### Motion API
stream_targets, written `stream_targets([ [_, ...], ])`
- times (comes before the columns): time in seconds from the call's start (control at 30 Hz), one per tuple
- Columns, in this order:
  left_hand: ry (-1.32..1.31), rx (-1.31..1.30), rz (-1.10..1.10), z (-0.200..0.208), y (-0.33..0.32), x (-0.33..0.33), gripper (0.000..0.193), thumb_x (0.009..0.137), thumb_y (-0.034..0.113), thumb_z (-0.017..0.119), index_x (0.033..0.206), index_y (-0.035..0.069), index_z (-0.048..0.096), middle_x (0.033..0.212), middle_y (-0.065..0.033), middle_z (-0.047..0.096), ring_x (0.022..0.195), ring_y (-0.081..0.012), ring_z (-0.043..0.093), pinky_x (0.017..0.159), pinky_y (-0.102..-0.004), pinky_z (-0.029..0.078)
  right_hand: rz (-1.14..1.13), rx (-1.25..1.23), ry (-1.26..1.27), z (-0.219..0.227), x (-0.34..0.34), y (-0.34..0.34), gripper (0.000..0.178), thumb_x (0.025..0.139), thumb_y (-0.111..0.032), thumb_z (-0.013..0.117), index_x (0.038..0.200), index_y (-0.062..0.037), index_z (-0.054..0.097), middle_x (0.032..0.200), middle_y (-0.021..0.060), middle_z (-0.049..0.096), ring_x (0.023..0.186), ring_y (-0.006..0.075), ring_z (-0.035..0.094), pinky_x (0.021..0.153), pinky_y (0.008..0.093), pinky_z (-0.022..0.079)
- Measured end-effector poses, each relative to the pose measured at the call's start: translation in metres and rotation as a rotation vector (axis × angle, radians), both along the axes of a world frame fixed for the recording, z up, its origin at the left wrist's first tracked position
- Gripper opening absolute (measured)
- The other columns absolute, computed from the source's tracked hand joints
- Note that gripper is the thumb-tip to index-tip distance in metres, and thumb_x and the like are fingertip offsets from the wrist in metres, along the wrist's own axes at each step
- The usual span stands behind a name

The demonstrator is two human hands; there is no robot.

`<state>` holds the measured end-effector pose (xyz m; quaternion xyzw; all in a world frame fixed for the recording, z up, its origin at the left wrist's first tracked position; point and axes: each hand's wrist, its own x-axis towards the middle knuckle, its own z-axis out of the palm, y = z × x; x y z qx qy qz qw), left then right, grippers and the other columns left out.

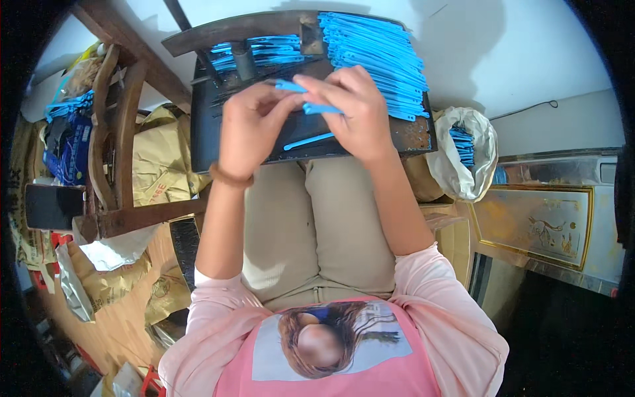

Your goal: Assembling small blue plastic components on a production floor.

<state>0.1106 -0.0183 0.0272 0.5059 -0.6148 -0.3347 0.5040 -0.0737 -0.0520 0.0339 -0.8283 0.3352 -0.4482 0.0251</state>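
Note:
My two hands meet over the black work surface [218,142], fingers bent and closed. A blue plastic strip [289,86] runs between the fingertips of my left hand [250,129] and the thumb of my right hand [360,116]. Below it, the end of another blue piece [322,108] sticks out from my right fingers; whether the two pieces are joined is hidden. One loose blue strip [308,141] lies just under my hands. Behind my right hand is a big pile of blue strips [374,56] with small holes in their ends.
A smaller blue pile [268,49] lies at the back left, behind a wooden bar [245,32] and a short post [244,63]. To the right stands a white bag [488,142] with blue strips inside. A wooden chair [126,132] and brown paper sacks [162,159] are on the left.

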Motion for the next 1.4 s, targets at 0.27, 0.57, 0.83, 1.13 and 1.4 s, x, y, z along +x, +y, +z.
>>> stream_targets([
  [0.27, -0.468, -0.096, 0.054, 0.02, 0.03, 0.007, 0.045, 0.075, 0.0, 0.078, 0.118, 0.001, 0.067, 0.11, -0.013, 0.071, 0.1, -0.0253, 0.069, 0.082, -0.034, 0.054, 0.083, 0.185, 0.09, -0.013, -0.01, 0.015, 0.034, 0.073, -0.001, 0.07, 0.106, -0.0102, 0.073, 0.082, 0.0074, 0.059, 0.082, 0.0282, 0.056, 0.071, 0.0397, 0.049],
  [0.57, -0.496, -0.09, -0.265, 0.01, 0.017, 0.001, 0.025, 0.073, 0.003, 0.08, 0.097, 0.003, 0.074, 0.098, -0.0135, 0.072, 0.09, -0.0331, 0.067, 0.081, -0.04, 0.052, 0.062, 0.105, -0.032, 0.001, -0.028, 0.021, 0.026, 0.078, -0.005, 0.073, 0.104, -0.0086, 0.069, 0.079, 0.0073, 0.063, 0.077, 0.0284, 0.059, 0.065, 0.0391, 0.049],
  [0.83, -0.55, -0.124, -0.464, 0.019, 0.012, 0.012, 0.017, 0.075, 0.002, 0.078, 0.092, 0.005, 0.076, 0.096, -0.0097, 0.072, 0.086, -0.0296, 0.066, 0.074, -0.0367, 0.051, 0.013, 0.132, 0.042, -0.006, -0.039, 0.021, 0.028, 0.08, -0.021, 0.077, 0.105, -0.0109, 0.07, 0.079, 0.0061, 0.064, 0.074, 0.0264, 0.061, 0.061, 0.0379, 0.05],
  [1.13, -0.625, -0.311, -0.072, 0.015, 0.01, 0.016, 0.022, 0.077, 0.001, 0.075, 0.099, 0.003, 0.073, 0.097, -0.0137, 0.071, 0.09, -0.0321, 0.067, 0.08, -0.0384, 0.054, -0.061, 0.386, 0.027, 0.014, -0.041, 0.032, 0.045, 0.081, -0.046, 0.075, 0.105, -0.009, 0.067, 0.089, 0.011, 0.069, 0.069, 0.0305, 0.067, 0.059, 0.0408, 0.052],
  [1.4, -0.759, -0.236, -0.091, 0.009, 0.002, 0.009, 0.022, 0.082, 0.007, 0.072, 0.103, 0.004, 0.071, 0.093, -0.014, 0.069, 0.086, -0.0341, 0.066, 0.075, -0.0401, 0.053, -0.087, 0.348, 0.022, -0.001, -0.046, 0.028, 0.017, 0.093, -0.021, 0.068, 0.1, -0.0061, 0.065, 0.087, 0.0124, 0.069, 0.074, 0.031, 0.067, 0.063, 0.0393, 0.052],
])
